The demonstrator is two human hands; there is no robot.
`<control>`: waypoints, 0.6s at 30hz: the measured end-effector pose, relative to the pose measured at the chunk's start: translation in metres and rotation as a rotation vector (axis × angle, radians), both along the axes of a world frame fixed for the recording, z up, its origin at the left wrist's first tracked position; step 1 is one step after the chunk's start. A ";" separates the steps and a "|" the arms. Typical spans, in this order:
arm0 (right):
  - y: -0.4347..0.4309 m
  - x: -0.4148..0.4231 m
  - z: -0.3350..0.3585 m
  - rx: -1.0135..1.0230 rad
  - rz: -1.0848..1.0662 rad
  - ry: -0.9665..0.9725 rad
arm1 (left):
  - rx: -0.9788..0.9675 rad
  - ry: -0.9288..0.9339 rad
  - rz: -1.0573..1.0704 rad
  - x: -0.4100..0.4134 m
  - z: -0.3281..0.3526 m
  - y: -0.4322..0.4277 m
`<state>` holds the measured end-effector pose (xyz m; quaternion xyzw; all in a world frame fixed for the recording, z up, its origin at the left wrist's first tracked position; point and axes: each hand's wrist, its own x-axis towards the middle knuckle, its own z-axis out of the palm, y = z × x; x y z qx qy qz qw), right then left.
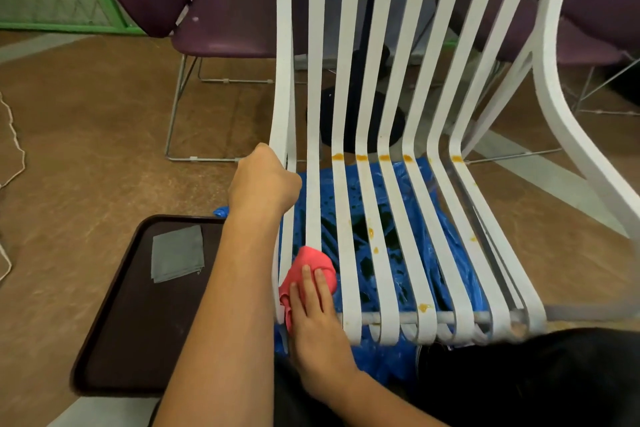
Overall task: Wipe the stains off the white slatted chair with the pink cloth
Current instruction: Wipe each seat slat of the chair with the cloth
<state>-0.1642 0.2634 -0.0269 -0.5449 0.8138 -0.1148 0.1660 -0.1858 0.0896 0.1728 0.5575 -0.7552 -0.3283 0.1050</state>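
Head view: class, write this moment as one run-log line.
left hand: grips white slatted chair edge | right hand: presses pink cloth on seat slats | orange stains: on several slats

Soft, even light is falling; the wide lens is bending edges; the chair is blurring near its front.

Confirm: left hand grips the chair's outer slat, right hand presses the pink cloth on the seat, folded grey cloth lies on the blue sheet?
One error: the head view shows the folded grey cloth on the dark brown tray, not the blue sheet. The left hand on the chair slat, right hand on the pink cloth: as stated.
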 end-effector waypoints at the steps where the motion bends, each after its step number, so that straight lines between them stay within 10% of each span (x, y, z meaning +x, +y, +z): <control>1: 0.004 0.001 0.002 -0.031 0.000 -0.023 | 0.000 0.006 -0.001 0.001 -0.001 0.000; 8: -0.001 0.005 0.030 -0.167 -0.247 -0.469 | -0.016 0.030 -0.010 0.000 -0.006 -0.004; 18: -0.100 -0.049 0.022 0.055 -0.390 -0.285 | -0.088 0.009 -0.010 -0.003 -0.011 -0.006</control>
